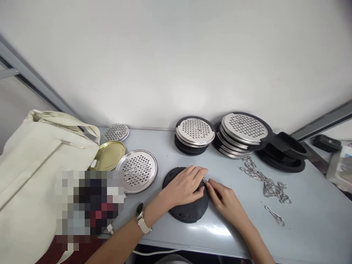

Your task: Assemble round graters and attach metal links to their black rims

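Note:
A black round plastic lid (187, 211) lies flat on the grey table (308, 227) near its front edge. My left hand (184, 185) rests on top of the lid, fingers curled down at its right rim. My right hand (224, 198) meets it there, thumb and forefinger pinched on a small metal piece (204, 180) at the lid's edge. What that piece is, I cannot make out. A watch sits on my left wrist.
A perforated steel disc (137, 170), a gold lid (108, 156) and a smaller perforated disc (117, 132) lie left. Two stacks of discs on black rings (195, 134) (243, 134) stand at the back. Black rings (286, 154), chains (264, 179), a loose clip (275, 216) right. Cream bag (35, 176) left.

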The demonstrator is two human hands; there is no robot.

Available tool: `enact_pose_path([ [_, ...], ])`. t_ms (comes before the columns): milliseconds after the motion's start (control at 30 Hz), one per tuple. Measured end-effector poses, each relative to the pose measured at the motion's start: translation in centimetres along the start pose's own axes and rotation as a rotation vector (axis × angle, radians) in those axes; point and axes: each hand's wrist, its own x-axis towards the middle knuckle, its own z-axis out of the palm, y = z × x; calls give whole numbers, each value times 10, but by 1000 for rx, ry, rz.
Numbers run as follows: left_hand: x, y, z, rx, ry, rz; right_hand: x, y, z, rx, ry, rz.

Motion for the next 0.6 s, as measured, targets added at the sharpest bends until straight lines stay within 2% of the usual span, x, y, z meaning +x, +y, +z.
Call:
enact_pose_path([
  [167,-1,-1,-1,-6,-53,53,-1,0,-1,17,-1,-7],
  [600,0,-3,-4,-176,-54,-18,-4,2,5,-13,52,-29],
])
